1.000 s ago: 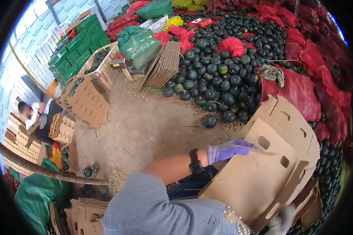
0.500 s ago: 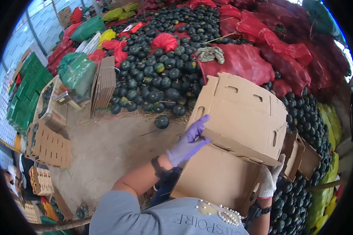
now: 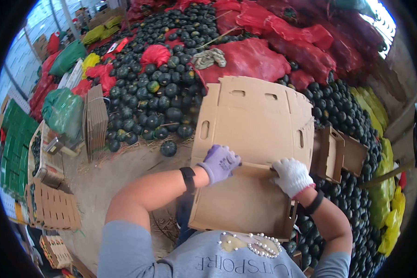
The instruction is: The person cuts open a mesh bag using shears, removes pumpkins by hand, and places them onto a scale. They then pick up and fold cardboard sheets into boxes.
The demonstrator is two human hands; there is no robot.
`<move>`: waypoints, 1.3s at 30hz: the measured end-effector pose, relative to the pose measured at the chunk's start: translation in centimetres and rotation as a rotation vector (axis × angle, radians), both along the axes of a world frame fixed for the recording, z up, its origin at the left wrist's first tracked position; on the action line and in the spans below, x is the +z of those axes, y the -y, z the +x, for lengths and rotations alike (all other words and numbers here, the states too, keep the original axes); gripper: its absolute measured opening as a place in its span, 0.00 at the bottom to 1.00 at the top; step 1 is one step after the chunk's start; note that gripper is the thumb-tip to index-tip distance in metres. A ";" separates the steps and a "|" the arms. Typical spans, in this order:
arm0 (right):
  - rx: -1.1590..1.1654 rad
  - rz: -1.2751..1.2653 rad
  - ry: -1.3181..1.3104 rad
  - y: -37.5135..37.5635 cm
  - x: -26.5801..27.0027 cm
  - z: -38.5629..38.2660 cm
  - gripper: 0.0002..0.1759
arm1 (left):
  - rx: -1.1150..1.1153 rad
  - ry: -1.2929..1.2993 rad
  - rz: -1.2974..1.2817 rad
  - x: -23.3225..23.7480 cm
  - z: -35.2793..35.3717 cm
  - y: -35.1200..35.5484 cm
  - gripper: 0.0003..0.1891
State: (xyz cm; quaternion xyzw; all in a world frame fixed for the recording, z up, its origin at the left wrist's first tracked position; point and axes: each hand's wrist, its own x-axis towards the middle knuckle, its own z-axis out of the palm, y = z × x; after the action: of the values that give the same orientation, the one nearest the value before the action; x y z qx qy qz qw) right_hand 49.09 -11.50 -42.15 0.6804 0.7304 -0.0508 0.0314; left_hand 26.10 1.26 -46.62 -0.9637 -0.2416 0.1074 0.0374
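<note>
A brown cardboard box (image 3: 243, 201) lies before my body, its near part formed into a shallow tray with raised sides. Beyond it a flat cardboard panel (image 3: 255, 123) with slotted hand holes stretches away. My left hand (image 3: 220, 163), in a purple glove, is closed at the left of the fold line between tray and panel. My right hand (image 3: 292, 176), in a white glove, has its fingers curled over the tray's far right corner. Both sets of fingertips are partly hidden.
Dark green squashes (image 3: 167, 102) are heaped ahead and along the right. Red mesh sacks (image 3: 250, 60) lie behind them. Small open cartons (image 3: 331, 153) sit at right. Folded cardboard (image 3: 95, 123), green crates (image 3: 16, 148) and a slotted carton stack (image 3: 53, 206) stand left.
The far panel has swung down from its raised position to lie back. My left hand has closed at the fold, and my right hand has shifted from the right side to the far right corner.
</note>
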 end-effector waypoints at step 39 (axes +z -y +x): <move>-1.073 0.739 -1.332 6.8 -3.4 4.1 0.34 | 0.410 1.341 -0.686 3.2 -10.9 0.3 0.29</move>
State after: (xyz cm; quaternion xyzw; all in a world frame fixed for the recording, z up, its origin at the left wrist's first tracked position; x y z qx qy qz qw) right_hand 53.14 -18.29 -45.56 0.7244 0.1557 -0.2026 -0.6403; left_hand 15.23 0.98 -43.44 -0.7165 -0.3393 -0.4245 -0.4374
